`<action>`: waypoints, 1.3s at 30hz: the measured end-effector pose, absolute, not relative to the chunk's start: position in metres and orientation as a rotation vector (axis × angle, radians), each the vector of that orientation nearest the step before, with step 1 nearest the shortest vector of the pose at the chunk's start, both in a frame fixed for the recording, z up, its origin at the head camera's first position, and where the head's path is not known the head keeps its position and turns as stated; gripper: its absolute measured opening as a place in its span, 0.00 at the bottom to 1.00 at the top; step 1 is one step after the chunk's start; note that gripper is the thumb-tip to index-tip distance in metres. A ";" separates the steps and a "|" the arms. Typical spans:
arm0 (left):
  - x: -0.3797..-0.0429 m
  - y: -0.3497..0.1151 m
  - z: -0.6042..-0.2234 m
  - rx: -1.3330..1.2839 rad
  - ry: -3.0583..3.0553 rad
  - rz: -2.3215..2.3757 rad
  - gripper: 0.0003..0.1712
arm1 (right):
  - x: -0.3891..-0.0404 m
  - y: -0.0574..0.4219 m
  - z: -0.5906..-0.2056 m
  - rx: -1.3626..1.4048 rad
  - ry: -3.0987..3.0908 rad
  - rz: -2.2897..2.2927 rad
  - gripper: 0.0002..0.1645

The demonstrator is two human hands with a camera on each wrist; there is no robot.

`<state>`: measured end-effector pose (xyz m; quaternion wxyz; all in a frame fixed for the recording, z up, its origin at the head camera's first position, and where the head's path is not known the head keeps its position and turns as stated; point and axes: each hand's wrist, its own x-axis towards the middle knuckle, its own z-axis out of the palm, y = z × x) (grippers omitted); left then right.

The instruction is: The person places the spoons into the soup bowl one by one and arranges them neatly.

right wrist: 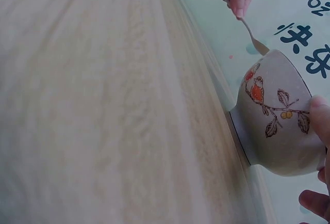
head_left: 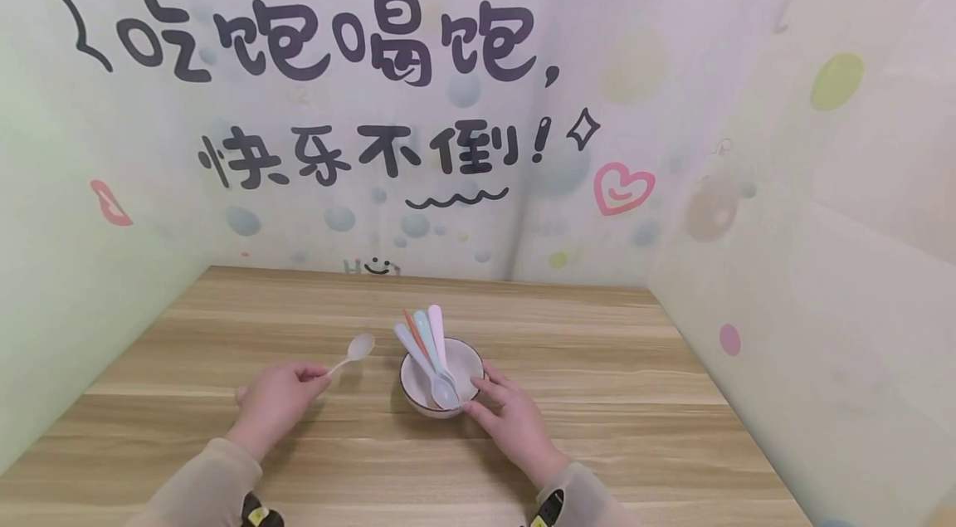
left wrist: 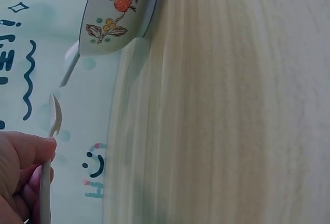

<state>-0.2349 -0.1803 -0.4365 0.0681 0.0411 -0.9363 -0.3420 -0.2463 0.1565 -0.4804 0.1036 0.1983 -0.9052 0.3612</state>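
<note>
My left hand point(head_left: 280, 398) pinches the handle of a white spoon point(head_left: 361, 346) between thumb and fingers. Its bowl end points up and to the right, left of a round bowl point(head_left: 415, 405) with a dark rim. In the right wrist view, the bowl point(right wrist: 281, 146) shows a painted bird, branch and leaves on its outside. My right hand point(head_left: 515, 423) holds the bowl at its right side, thumb near the front rim. Several spoons lean in the bowl: a lavender spoon point(head_left: 444, 392) in front, with orange point(head_left: 413, 328), pale blue point(head_left: 422, 326) and pink point(head_left: 436, 324) handles behind.
A wood-grain table point(head_left: 612, 427) carries the bowl. Behind it stands a back wall point(head_left: 336, 236) printed with dark lettering and coloured spots. Pale side walls point(head_left: 821, 261) close in the left and right. Both wrists wear dark straps below beige sleeves point(head_left: 212, 481).
</note>
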 end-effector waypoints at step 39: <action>-0.233 -0.158 -0.406 -0.131 -2.789 -0.879 0.06 | -0.246 0.157 -0.483 0.575 -2.653 1.082 0.32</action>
